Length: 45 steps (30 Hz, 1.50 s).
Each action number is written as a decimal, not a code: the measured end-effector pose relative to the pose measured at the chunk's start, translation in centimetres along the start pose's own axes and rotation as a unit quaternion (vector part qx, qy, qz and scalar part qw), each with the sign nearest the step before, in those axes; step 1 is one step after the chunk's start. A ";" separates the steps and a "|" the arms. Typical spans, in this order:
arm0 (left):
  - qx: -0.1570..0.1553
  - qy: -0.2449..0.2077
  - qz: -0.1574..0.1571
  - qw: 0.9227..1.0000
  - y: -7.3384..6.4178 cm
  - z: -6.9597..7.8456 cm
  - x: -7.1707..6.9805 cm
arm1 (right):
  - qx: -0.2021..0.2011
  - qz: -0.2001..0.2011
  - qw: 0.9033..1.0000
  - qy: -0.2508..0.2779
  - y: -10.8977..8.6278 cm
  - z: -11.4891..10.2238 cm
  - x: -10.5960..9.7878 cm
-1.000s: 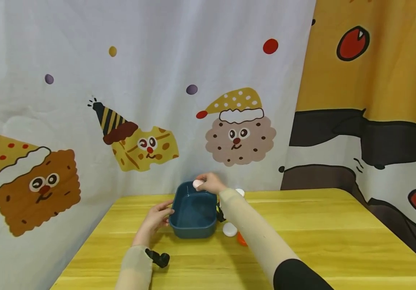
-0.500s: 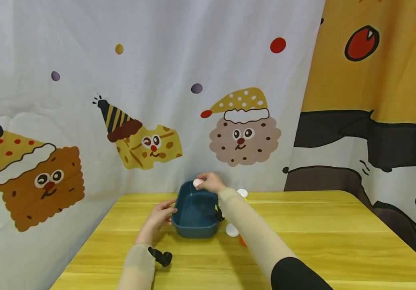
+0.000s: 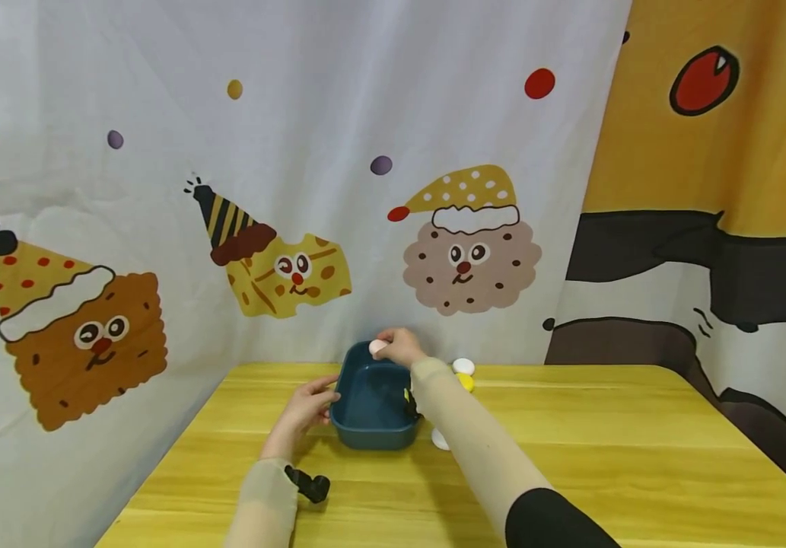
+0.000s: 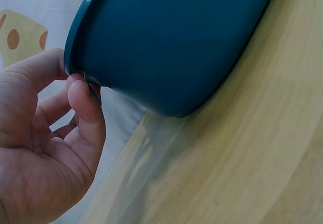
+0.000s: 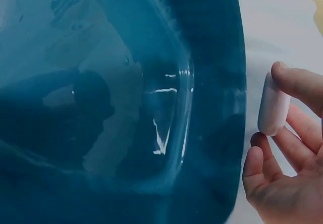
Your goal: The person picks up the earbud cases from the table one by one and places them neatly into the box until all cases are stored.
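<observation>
A dark teal rectangular basin (image 3: 375, 435) stands on the table, and its inner floor looks glossy in the right wrist view. At its left side my left hand (image 3: 305, 407) pinches the rim between thumb and fingers, which the left wrist view shows close up. My right hand (image 3: 402, 347) reaches over to the far end of the basin. It pinches a small, pale round disc (image 5: 274, 105) with rounded edges, held on edge just beyond the rim in the right wrist view. My right forearm covers part of the basin's right side.
Right of the basin lie a white disc (image 3: 463, 367), a yellow disc (image 3: 465, 382) and another white disc (image 3: 440, 439), partly behind my right sleeve. A printed curtain (image 3: 365, 91) hangs at the back edge of the wooden table (image 3: 612, 457).
The head view has shifted slightly, so the scene sits further right. The orange disc has gone out of sight behind my right sleeve, and the yellow one shows more. Both hands keep their holds.
</observation>
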State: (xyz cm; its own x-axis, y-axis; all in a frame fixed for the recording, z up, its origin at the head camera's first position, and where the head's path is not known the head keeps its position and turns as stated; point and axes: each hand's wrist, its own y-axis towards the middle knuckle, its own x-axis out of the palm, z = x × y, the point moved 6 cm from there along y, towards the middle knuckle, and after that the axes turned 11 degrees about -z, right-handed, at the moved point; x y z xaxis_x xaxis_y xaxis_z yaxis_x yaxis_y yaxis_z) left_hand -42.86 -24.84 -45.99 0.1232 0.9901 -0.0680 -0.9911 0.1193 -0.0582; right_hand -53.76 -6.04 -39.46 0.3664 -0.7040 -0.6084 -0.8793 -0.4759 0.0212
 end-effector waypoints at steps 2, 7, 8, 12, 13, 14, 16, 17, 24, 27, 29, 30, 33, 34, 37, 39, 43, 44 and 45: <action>-0.001 -0.001 -0.004 1.000 -0.1 0.1 0.2 | 0.006 0.005 1.000 0.000 0.1 0.2 0.1; -0.006 -0.005 -0.019 1.000 0.0 0.3 0.4 | 0.011 0.022 1.000 0.006 0.0 0.4 0.1; -0.006 -0.005 -0.021 1.000 0.0 0.3 0.4 | 0.012 0.025 1.000 0.004 0.0 0.4 0.1; -0.005 -0.005 -0.025 1.000 0.0 0.3 0.5 | 0.022 0.031 0.999 -0.003 -0.1 0.6 0.2; -0.005 -0.006 -0.024 1.000 -0.1 0.3 0.6 | 0.023 0.033 0.999 -0.005 -0.1 0.6 0.2; -0.004 -0.006 -0.022 1.000 -0.1 0.3 0.6 | 0.024 0.035 0.999 -0.005 -0.1 0.6 0.3; -0.002 -0.007 -0.016 1.000 0.0 0.4 0.7 | 0.023 0.037 0.999 -0.001 -0.2 0.6 0.3; 0.000 -0.007 -0.012 1.000 0.0 0.4 0.7 | 0.019 0.038 0.999 0.003 -0.3 0.6 0.4; 0.006 -0.009 -0.004 1.000 -0.1 0.3 0.7 | 0.014 0.026 0.999 0.014 -0.9 0.1 0.8; 0.008 -0.010 -0.010 1.000 -0.2 0.4 0.7 | 0.017 0.020 1.000 0.009 -1.0 0.0 0.8; 0.008 -0.010 -0.011 1.000 -0.3 0.4 0.7 | 0.018 0.017 1.000 0.006 -1.0 0.0 0.9; 0.008 -0.009 -0.011 1.000 -0.3 0.4 0.7 | 0.018 0.014 1.000 0.005 -0.9 0.1 0.9; 0.005 -0.007 -0.009 1.000 -0.3 0.2 0.7 | 0.024 0.006 1.000 0.011 -1.0 0.1 1.0; 0.004 -0.006 -0.009 1.000 -0.3 0.2 0.7 | 0.028 0.003 0.999 0.018 -1.1 0.2 1.0; 0.002 -0.007 -0.009 1.000 -0.4 0.1 0.7 | 0.035 -0.001 0.999 0.029 -1.3 0.2 1.1; 0.001 -0.007 -0.007 1.000 -0.4 0.1 0.6 | 0.036 -0.001 0.999 0.030 -1.3 0.3 1.1; 0.003 -0.008 -0.004 1.000 -0.3 0.2 0.4 | 0.030 -0.006 0.999 0.028 -1.0 0.2 1.0; 0.003 -0.007 -0.003 1.000 -0.2 0.2 0.4 | 0.030 -0.008 0.999 0.031 -0.8 0.3 1.0; 0.003 -0.007 -0.003 1.000 -0.3 0.2 0.3 | 0.029 -0.010 0.999 0.034 -0.6 0.4 0.9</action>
State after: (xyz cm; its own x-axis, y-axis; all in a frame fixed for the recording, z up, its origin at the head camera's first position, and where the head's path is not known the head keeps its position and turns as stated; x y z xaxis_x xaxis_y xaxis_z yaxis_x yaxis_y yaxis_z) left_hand -42.57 -24.57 -45.78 0.1281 0.9903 -0.0544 -0.9908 0.1254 -0.0516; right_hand -53.03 -6.18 -40.39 0.4022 -0.7293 -0.5535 -0.8868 -0.4607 -0.0374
